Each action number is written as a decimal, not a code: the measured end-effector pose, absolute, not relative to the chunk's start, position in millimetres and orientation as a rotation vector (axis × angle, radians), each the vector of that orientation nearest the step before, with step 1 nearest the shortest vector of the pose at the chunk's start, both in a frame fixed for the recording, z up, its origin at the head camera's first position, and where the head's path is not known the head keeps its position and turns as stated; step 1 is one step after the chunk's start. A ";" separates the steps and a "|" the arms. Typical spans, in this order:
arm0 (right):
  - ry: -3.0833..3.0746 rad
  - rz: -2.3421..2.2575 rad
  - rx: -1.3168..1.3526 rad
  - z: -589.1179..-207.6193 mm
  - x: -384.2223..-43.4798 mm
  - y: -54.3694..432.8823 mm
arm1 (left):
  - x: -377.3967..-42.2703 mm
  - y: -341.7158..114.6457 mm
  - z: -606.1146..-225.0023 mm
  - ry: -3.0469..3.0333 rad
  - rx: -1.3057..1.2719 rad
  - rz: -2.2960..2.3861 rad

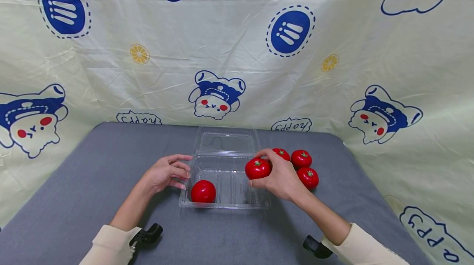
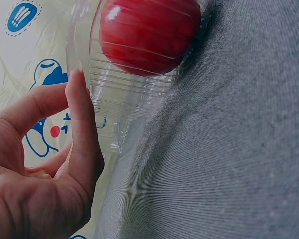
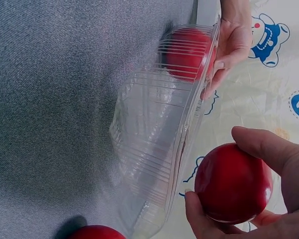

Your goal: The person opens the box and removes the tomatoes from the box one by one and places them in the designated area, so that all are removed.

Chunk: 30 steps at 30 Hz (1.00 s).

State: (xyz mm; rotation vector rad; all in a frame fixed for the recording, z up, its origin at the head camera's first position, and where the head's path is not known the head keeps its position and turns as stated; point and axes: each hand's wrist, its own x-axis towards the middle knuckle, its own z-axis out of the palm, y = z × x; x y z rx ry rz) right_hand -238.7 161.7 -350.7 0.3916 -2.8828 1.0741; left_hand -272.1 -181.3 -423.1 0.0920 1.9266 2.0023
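A clear plastic clamshell box (image 1: 233, 205) lies with its lid folded back, and one red tomato (image 1: 203, 191) sits in its front left corner. My left hand (image 1: 169, 173) is at the box's left side, its fingertips touching the rim, and nothing is gripped in it. Above the right part of the box my right hand (image 1: 282, 176) holds another tomato (image 1: 258, 168) between thumb and fingers. In the right wrist view this held tomato (image 3: 233, 183) hangs clear of the box wall (image 3: 154, 124). The left wrist view shows the boxed tomato (image 2: 149, 35) through the plastic.
Right of the box stand three more tomatoes, one at the back (image 1: 281, 154) partly behind my right hand, one beside it (image 1: 301, 159) and one nearer (image 1: 308, 178). Grey cloth (image 1: 111, 166) covers the table. A printed curtain (image 1: 237, 43) hangs behind its far edge.
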 end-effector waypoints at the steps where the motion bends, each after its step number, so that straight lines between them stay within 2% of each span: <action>1: -2.884 1.081 0.389 -350.4 -238.8 161.8 | -272.2 -181.1 -423.1 1.927 0.086 2.003; 19: -2.853 0.996 0.508 -352.9 -237.8 164.4 | -272.9 -180.2 -426.0 1.949 0.079 2.008; 30: -2.874 1.067 0.477 -351.7 -240.5 164.7 | -273.0 -180.2 -424.9 1.937 0.068 2.013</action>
